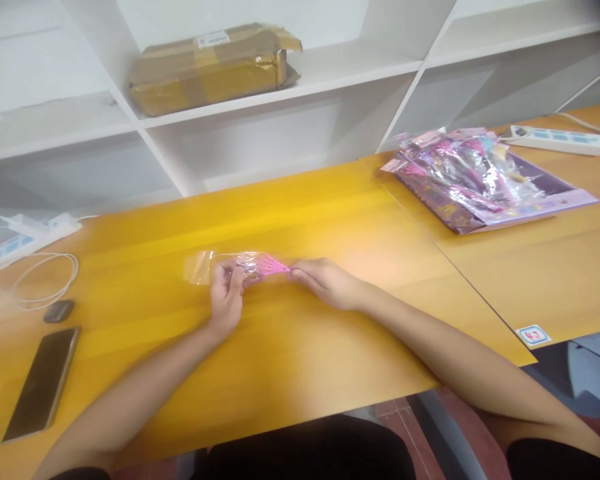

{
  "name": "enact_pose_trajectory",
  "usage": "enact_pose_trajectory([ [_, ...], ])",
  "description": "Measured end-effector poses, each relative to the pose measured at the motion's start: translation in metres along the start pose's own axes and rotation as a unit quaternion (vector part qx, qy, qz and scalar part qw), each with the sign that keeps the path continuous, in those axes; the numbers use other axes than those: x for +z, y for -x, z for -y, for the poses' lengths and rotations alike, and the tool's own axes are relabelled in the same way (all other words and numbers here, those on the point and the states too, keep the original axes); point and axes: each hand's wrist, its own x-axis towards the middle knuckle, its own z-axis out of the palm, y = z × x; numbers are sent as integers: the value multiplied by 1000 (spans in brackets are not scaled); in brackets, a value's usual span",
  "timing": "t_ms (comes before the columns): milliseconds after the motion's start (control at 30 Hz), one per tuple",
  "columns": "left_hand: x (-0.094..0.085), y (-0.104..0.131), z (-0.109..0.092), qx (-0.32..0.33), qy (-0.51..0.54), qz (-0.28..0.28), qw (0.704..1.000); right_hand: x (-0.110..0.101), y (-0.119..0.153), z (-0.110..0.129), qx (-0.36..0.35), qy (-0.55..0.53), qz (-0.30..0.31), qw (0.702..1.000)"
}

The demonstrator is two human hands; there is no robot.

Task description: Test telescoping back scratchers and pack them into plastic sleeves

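Observation:
A clear plastic bag [200, 267] lies across the middle of the view, over the yellow table [280, 347]. My left hand [227, 293] is closed on the bag, thumb on top. From the bag's right end a pink fan-shaped item [273, 265] sticks out, its strands narrowing to a point at the right. The fingertips of my right hand [325, 280] pinch that narrow pink end. Part of the item sits inside the bag, where glare blurs its details.
Several packaged pink items [470, 173] lie piled in a purple box at the back right. Power strips [560, 139] stand at both sides. A phone [43, 383] and small black object [59, 311] are at left. A taped carton [210, 73] sits on the shelf.

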Motion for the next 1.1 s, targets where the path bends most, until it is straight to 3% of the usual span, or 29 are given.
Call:
enact_pose_trajectory([
  [200,7,-4,-5,14,77,0,997,-3,-2,-17,-2,92,21,996],
  [467,9,-11,-4,-51,117,18,992,-3,-2,-22,-9,94,19,995],
  [700,11,-9,-4,-67,106,51,991,0,-2,-24,-8,90,7,996],
  [933,12,-11,-6,-92,112,84,986,10,-3,-36,-3,161,-57,985],
  [1100,14,-13,-5,-96,119,79,985,22,-7,-42,-22,196,-101,975],
])
